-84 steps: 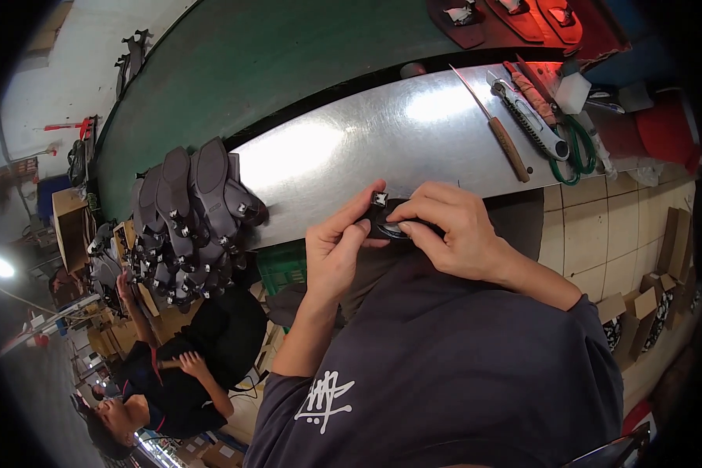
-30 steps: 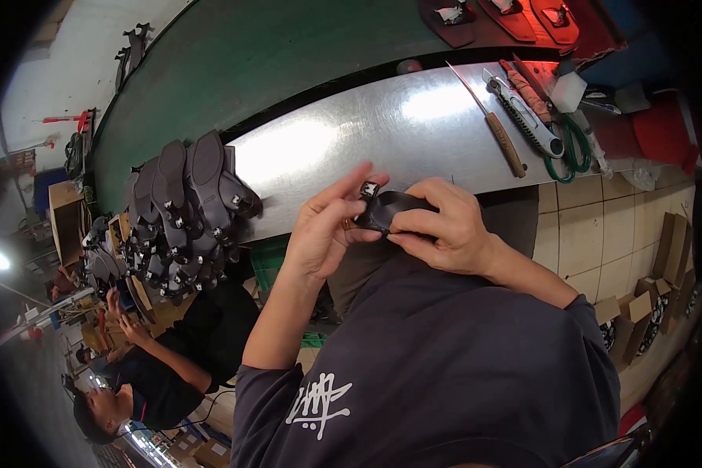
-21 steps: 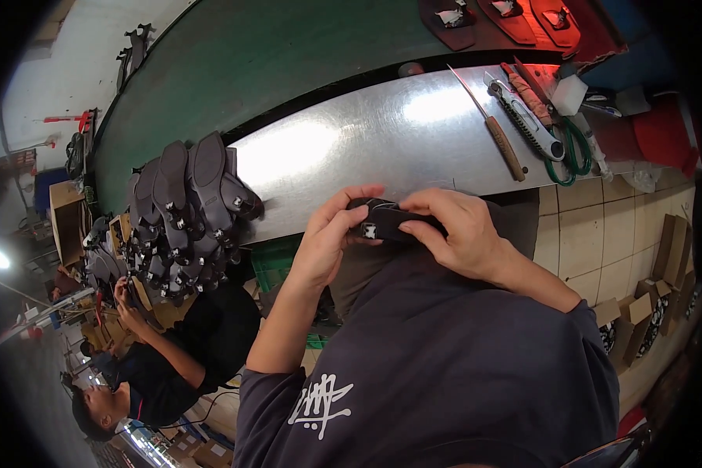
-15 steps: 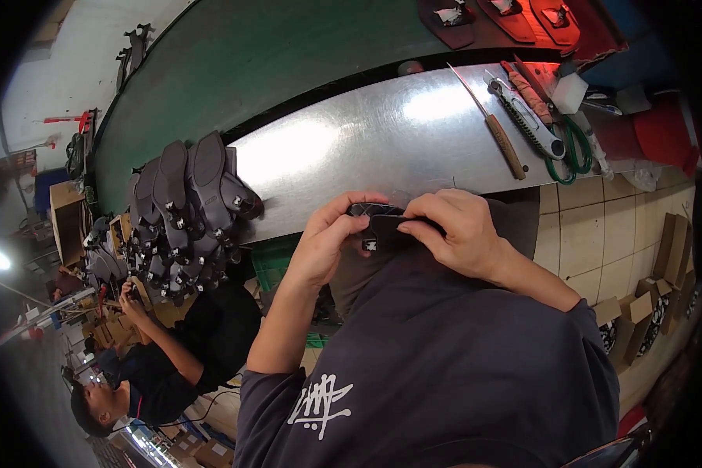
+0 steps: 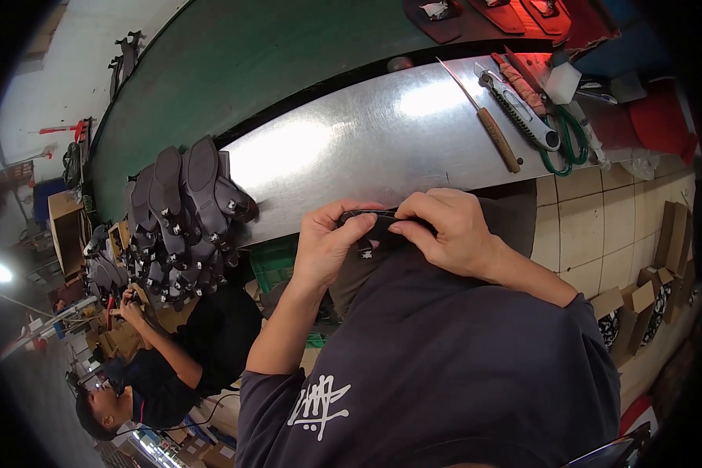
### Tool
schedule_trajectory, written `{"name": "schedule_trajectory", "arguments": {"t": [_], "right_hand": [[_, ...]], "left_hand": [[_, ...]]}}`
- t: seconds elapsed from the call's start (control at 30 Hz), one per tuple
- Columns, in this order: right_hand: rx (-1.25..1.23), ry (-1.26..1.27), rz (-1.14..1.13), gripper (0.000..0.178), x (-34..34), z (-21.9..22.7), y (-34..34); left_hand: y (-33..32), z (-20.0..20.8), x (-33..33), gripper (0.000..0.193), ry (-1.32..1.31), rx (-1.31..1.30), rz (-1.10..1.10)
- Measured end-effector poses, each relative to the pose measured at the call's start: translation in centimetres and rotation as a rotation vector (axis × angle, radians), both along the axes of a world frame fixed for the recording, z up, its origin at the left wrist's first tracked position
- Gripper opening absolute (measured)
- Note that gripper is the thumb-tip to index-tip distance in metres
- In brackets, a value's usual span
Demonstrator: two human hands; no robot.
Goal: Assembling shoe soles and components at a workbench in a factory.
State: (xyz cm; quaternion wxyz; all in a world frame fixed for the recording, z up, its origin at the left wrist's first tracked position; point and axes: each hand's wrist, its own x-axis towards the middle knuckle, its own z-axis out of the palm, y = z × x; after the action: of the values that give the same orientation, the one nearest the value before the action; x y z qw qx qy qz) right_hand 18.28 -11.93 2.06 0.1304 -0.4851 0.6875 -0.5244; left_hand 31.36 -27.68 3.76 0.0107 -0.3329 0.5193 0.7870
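Above my lap, at the near edge of the metal bench, I hold a black sandal strap [image 5: 383, 227] between both hands. A small white mark shows on its lower part, beside the fingers. My left hand [image 5: 324, 238] is closed on the left end, thumb on top. My right hand [image 5: 444, 234] pinches the upper right edge between thumb and bent fingers. Much of the strap is hidden by the fingers. To the left, a heap of dark grey sandals [image 5: 181, 210] with white-marked straps lies at the bench's end.
On the metal bench [image 5: 320, 168] lie a wooden-handled awl [image 5: 497, 140], a utility knife [image 5: 522, 113] and green-handled scissors [image 5: 569, 140]. Beyond runs a green conveyor belt [image 5: 281, 54] bearing several sandals [image 5: 437, 17]. A co-worker [image 5: 156, 382] sits at left; open cartons [image 5: 636, 312] stand right.
My hands have tilted the strap, so less of its patterned face shows and a pinkish patch appears. The bench and tools sit slightly further left and higher in the picture. The co-worker's hand has shifted slightly.
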Motion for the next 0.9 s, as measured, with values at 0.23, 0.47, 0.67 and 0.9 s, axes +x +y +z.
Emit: {"name": "schedule_trajectory", "arguments": {"t": [0.23, 0.47, 0.67, 0.9], "right_hand": [[0.067, -0.125, -0.012, 0.018, 0.7, 0.3, 0.0], [0.124, -0.188, 0.033, 0.018, 0.1, 0.4, -0.3], [0.171, -0.420, 0.199, 0.014, -1.1, 1.4, -0.4], [-0.024, 0.185, -0.274, 0.032, -5.3, 1.7, -0.7]], "left_hand": [[0.4, 0.0, 0.1, 0.012, -0.046, -0.103, 0.023], [0.4, -0.4, -0.1, 0.011, -0.027, -0.178, -0.016], [0.7, 0.0, 0.0, 0.010, 0.058, -0.259, -0.046], [-1.0, -0.9, 0.8, 0.011, 0.069, 0.003, 0.583]]}}
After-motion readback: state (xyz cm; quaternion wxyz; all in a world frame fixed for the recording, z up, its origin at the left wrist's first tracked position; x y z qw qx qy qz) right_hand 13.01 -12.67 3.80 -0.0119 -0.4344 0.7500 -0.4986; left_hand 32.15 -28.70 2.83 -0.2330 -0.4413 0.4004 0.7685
